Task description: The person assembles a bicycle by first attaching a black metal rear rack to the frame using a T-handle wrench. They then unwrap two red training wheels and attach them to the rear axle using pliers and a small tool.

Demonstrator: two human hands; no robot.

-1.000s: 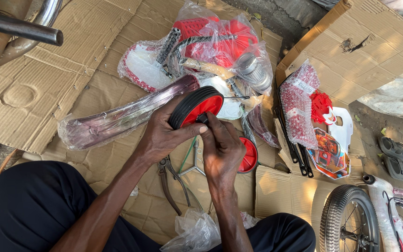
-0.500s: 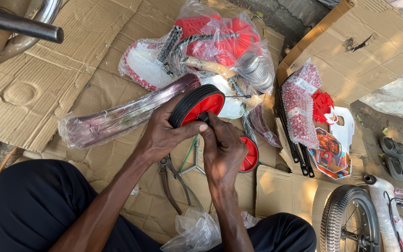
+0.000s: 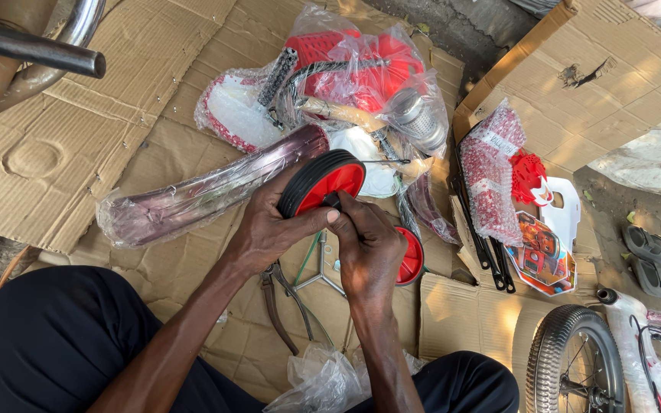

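Left hand (image 3: pixel 269 229) cradles small red wheel (image 3: pixel 323 182), fingers wrapped under its tyre; right hand (image 3: pixel 367 248) fingertips pinch the hub. Advisable: steady the rim firmly; pliers (image 3: pixel 281 302) lie below fingers.

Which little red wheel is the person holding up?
The small red wheel with the black tyre, gripped by the left hand while the right hand touches its hub. The other red wheel lies on the cardboard, half hidden behind the right hand.

Small red wheels: two, one (image 3: pixel 323 180) gripped between both hands, one (image 3: pixel 410 256) just right of the right hand.
Spoked tyre wheels: one (image 3: pixel 575 359), far right.
Pliers: one (image 3: pixel 281 302), below the left hand.
Wrapped mudguards: one (image 3: pixel 208 187), left of the hands.
Sandals: two (image 3: pixel 652 260), far right.
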